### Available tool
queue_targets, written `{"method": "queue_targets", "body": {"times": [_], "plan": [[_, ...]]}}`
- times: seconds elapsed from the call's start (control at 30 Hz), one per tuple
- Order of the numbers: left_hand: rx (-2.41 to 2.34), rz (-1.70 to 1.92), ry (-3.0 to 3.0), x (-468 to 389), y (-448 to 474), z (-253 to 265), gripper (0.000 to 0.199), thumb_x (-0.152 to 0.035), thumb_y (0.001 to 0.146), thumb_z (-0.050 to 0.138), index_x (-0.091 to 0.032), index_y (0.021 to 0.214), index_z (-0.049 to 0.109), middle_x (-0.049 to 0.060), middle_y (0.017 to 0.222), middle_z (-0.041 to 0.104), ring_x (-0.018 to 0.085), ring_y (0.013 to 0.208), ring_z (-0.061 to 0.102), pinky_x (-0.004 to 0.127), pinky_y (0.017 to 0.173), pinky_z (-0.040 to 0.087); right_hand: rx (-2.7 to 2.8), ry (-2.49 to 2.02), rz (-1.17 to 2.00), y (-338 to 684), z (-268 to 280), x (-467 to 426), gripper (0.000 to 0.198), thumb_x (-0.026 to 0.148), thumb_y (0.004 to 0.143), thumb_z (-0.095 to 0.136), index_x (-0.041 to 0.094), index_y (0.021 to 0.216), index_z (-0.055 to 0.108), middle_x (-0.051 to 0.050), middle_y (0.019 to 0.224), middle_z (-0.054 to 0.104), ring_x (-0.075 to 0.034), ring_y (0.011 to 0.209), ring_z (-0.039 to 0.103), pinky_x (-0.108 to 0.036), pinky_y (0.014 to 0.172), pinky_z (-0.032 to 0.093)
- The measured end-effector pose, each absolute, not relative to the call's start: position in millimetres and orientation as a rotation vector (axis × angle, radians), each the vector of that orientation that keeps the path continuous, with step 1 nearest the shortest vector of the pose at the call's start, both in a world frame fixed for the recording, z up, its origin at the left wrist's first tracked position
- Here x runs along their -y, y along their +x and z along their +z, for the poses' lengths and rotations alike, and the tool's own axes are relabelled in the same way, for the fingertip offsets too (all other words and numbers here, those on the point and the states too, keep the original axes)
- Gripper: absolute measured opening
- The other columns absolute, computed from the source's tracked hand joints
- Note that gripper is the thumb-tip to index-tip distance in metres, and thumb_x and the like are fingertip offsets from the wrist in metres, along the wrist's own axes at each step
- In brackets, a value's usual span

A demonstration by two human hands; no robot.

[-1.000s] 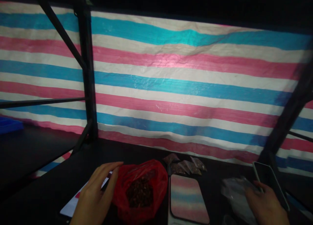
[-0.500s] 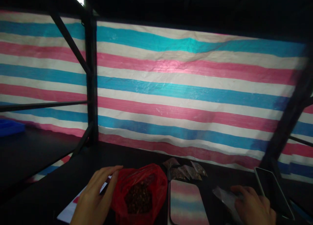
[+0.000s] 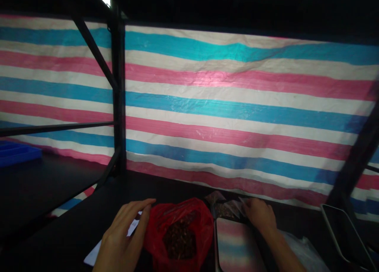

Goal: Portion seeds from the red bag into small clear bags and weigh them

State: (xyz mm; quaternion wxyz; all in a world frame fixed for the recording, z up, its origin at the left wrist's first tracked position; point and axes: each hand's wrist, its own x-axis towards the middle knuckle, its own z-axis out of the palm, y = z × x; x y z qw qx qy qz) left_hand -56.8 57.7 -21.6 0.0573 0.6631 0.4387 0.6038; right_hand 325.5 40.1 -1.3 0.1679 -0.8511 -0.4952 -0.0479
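My left hand (image 3: 126, 234) is at the left rim of a red plastic bag (image 3: 204, 228), its fingers stretched out and the thumb apart from them. The bag stands with its mouth open; dark brown, crumbly dried bits (image 3: 179, 240) lie inside. At the back my right hand (image 3: 260, 214) pinches a small clear bag (image 3: 242, 205) at the right end of a group of small filled bags (image 3: 225, 210). Its fingertips are partly hidden. Under the right forearm sits a flat device with a shiny reflecting top (image 3: 237, 244).
A crumpled clear plastic bag (image 3: 304, 252) lies right of my forearm. Farther right is a dark-screened tablet-like device (image 3: 345, 232). White paper (image 3: 94, 253) lies under my left hand. A blue tray (image 3: 19, 153) is at far left; black frame posts (image 3: 119, 98) and a striped sheet (image 3: 237, 106) stand behind.
My right hand has moved left and away from me, from the clear plastic at the right to the small filled bags. The left hand stays by the red bag; the view has shifted slightly.
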Motion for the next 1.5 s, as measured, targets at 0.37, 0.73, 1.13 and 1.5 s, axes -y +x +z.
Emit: {"method": "queue_targets", "body": {"times": [0.37, 0.73, 1.13, 1.5], "plan": [[-1.107, 1.442, 1.566, -39.0, -19.2, -16.5, 0.045, -0.066, 0.085, 0.07, -0.027, 0.101, 0.082, 0.005, 0.093, 0.081, 0.024, 0.089, 0.078, 0.029, 0.076, 0.064, 1.061, -1.683, 0.086, 247.1, 13.5, 1.5, 0.051, 0.059, 0.094, 0.052, 0.017, 0.105, 0.079, -0.014, 0.105, 0.083, -0.03, 0.097, 0.079, -0.034, 0.085, 0.06], [-0.789, 1.161, 1.234, -23.3, 17.4, -1.2, 0.058, -0.076, 0.065, 0.084, -0.021, 0.078, 0.071, -0.004, 0.06, 0.062, 0.013, 0.057, 0.056, 0.023, 0.055, 0.049, 1.365, -1.144, 0.351, 150.0, -21.9, 11.6, 0.013, 0.021, 0.085, 0.066, 0.024, 0.076, 0.074, -0.001, 0.075, 0.072, -0.016, 0.067, 0.068, -0.023, 0.067, 0.054], [-0.81, 1.196, 1.259, -29.8, 20.7, -13.2, 0.042, -0.06, 0.073, 0.087, -0.02, 0.071, 0.075, 0.002, 0.073, 0.072, 0.02, 0.073, 0.068, 0.027, 0.069, 0.056, 1.294, -1.31, 0.395, 145.7, -29.2, 4.6, 0.013, 0.035, 0.09, 0.068, 0.025, 0.085, 0.075, -0.003, 0.083, 0.078, -0.022, 0.077, 0.072, -0.029, 0.075, 0.054], [-0.87, 1.172, 1.383, -29.8, 18.0, -18.7, 0.054, -0.073, 0.077, 0.077, -0.021, 0.071, 0.063, -0.003, 0.065, 0.057, 0.015, 0.06, 0.053, 0.025, 0.056, 0.045, 1.29, -1.288, 0.898, 152.6, -6.1, 5.1, 0.033, 0.047, 0.087, 0.069, 0.017, 0.076, 0.078, -0.006, 0.072, 0.076, -0.021, 0.068, 0.069, -0.027, 0.063, 0.049]]}}
